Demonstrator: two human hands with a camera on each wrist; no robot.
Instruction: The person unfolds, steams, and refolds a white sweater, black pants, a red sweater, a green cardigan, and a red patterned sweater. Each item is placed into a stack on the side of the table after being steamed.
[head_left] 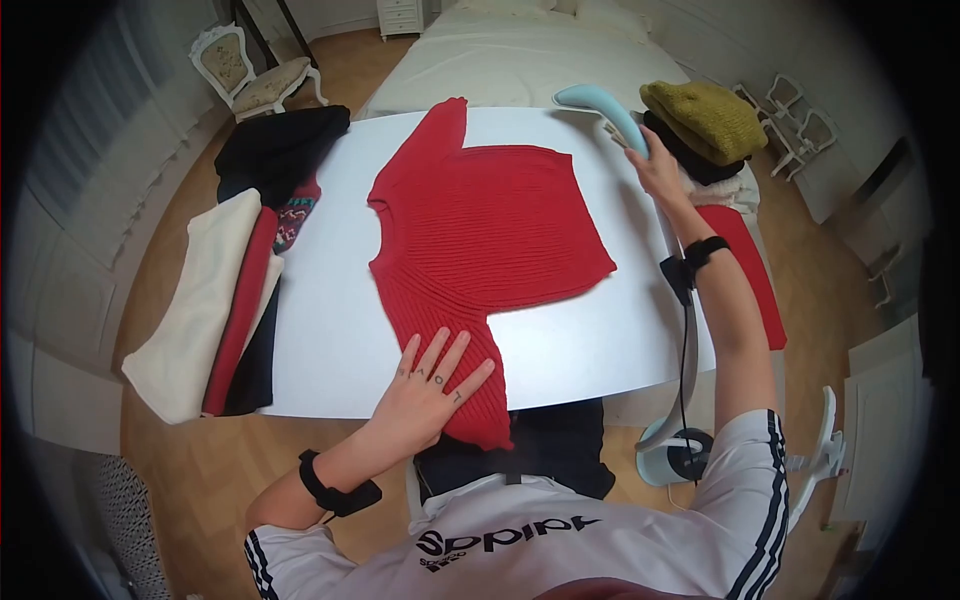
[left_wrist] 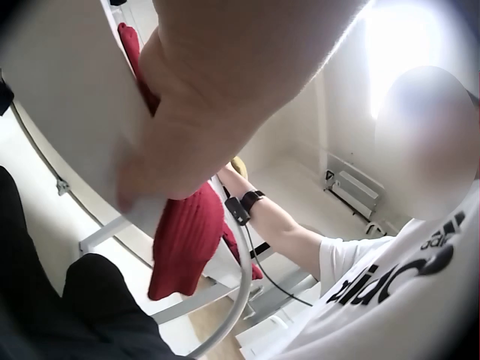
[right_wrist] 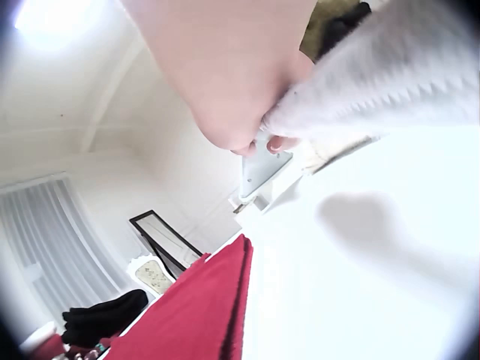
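A red ribbed sweater (head_left: 480, 220) lies spread on the white table, its neck toward the left. One sleeve points to the far side; the near sleeve (left_wrist: 187, 244) hangs past the front edge. My left hand (head_left: 420, 400) rests on that near sleeve with fingers straight and spread. At the right, my right hand (head_left: 660, 168) grips the handle of a pale blue garment steamer (head_left: 600, 100). The steamer's head points left, beyond the sweater's hem. In the right wrist view, a pale fabric-covered hose (right_wrist: 375, 75) runs from the gripped handle and covers part of the hand.
Folded clothes, including a cream garment (head_left: 190, 310) and a black one (head_left: 270, 150), lie along the table's left side. A mustard knit (head_left: 708, 120) tops a pile at the right. The steamer's base (head_left: 660, 465) stands on the floor. A bed (head_left: 520, 60) lies beyond the table (head_left: 320, 340).
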